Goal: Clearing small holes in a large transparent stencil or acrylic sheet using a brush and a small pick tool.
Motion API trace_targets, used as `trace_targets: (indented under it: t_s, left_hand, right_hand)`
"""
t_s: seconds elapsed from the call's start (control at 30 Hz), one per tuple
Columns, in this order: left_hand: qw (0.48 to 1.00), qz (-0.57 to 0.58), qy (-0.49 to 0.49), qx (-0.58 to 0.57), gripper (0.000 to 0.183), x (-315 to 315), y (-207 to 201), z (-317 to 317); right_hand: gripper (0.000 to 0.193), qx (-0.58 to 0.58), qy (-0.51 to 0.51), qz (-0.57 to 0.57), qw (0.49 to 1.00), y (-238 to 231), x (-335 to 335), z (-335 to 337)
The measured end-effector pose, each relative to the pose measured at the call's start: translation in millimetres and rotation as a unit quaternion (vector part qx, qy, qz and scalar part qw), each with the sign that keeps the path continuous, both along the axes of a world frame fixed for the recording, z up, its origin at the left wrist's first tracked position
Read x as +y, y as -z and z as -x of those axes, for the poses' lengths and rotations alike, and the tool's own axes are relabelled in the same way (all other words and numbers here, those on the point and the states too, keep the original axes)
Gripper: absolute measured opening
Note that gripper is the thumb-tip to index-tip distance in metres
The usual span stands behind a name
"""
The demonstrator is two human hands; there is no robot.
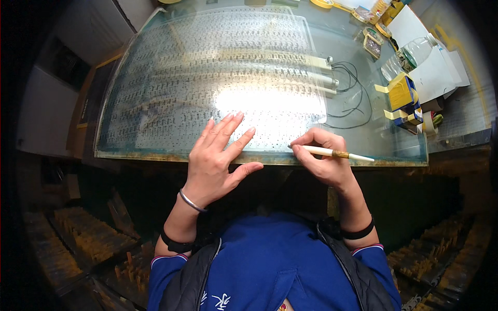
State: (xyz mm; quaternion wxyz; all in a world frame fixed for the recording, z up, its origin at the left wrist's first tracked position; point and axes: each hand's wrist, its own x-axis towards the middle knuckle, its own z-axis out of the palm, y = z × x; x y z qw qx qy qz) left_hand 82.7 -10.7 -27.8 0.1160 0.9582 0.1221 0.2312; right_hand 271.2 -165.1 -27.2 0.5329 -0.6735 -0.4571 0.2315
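Observation:
A transparent sheet [171,98] covered with rows of small dark marks lies over a glass tabletop. Near its front edge, my right hand [324,158] grips a slim brush [358,157] with a pale handle and a brownish band. The handle's tapered end points right, and its working tip by my fingertips is close to the marks; I cannot tell whether it touches. To the left, my left hand [218,150] rests spread on the sheet's front part, fingers stretched out and holding nothing. A bright glare covers the sheet's middle.
Two white light tubes [321,80] with black cables [358,85] show by the sheet's right side. Farther right stand a blue-and-yellow box [407,98], a clear plastic bottle [412,56] and white papers [436,72]. A yellow tape roll [322,3] lies at the back. Dark racks [88,233] flank me below.

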Motion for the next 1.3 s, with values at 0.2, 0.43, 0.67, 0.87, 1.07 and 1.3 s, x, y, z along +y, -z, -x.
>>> trace_targets:
  t_s: [0.2, 0.43, 0.67, 0.87, 1.07, 1.3]
  left_hand:
    - [1.000, -0.002, 0.000, 0.001, 0.060, 0, -1, -1]
    - [1.000, -0.002, -0.001, 0.001, 0.059, -1, 0, 0]
    - [1.000, 0.000, -0.005, -0.002, 0.059, -1, 0, 3]
    - [0.999, 0.035, 0.011, -0.038, 0.064, -3, -7, 4]
    - [0.970, 0.138, 0.146, -0.140, 0.047, -22, -17, 5]
    - [0.958, 0.156, 0.186, -0.156, 0.019, -34, -1, 4]
  right_hand:
    - [0.009, 0.002, 0.000, -0.007, 1.000, 2, 0, 0]
    - [0.008, 0.142, 0.038, 0.021, 0.989, -10, 2, 3]
    - [0.011, 0.048, -0.108, 0.048, 0.992, -8, -7, -9]
    - [0.010, 0.206, -0.087, 0.033, 0.974, -27, -15, 1]
    - [0.008, 0.120, -0.147, 0.052, 0.981, -29, -17, 18]
    - [0.009, 0.069, -0.187, 0.039, 0.979, -25, -17, 19]
